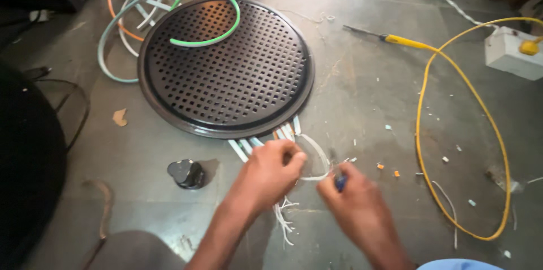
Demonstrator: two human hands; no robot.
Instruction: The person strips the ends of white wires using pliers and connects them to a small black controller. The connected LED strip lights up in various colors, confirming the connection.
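Perforated disc point(226, 69) glossy black metal; wires point(283, 134) smooth plastic; floor point(367, 94) matt stone.

Grey stone floor point(367, 83), scuffed and littered with small wire scraps. Dark shadow fills the left edge; daylight falls softly elsewhere.

Colours and patterns on the grey floor point(362, 89)

Black round grille point(226, 66): regular grid of square holes. Green strip point(218, 38) across it. Yellow cable point(452, 94). White socket box point(512, 52).
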